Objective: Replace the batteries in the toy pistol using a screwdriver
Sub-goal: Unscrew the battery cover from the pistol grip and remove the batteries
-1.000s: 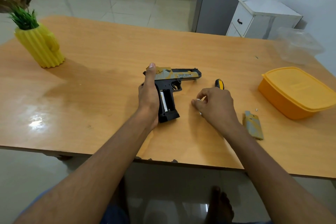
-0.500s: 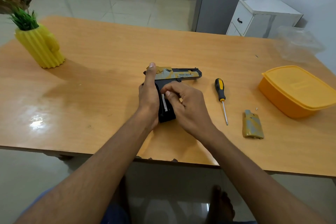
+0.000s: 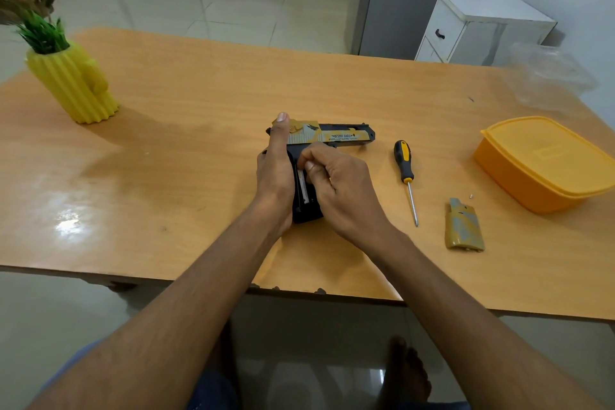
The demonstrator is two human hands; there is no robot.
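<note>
The yellow and black toy pistol (image 3: 336,136) lies flat on the wooden table (image 3: 199,130), barrel to the right, its black grip open towards me. My left hand (image 3: 274,173) grips the back of it, thumb laid along the slide. My right hand (image 3: 339,191) sits over the open grip, its curled fingertips pressing a silver battery (image 3: 303,186) into the compartment. The yellow-and-black screwdriver (image 3: 405,173) lies on the table to the right. The removed battery cover (image 3: 464,226) lies further right, with a tiny screw (image 3: 471,196) beside it.
An orange lidded container (image 3: 545,163) stands at the right edge, with a clear plastic tub (image 3: 549,76) behind it. A yellow cactus-shaped pot (image 3: 73,86) with a plant stands at the far left. A white cabinet (image 3: 479,27) stands beyond the table.
My right hand left the spot beside the screwdriver with a battery, moved left to the pistol's open grip, and now presses it in. The left hand stayed put.
</note>
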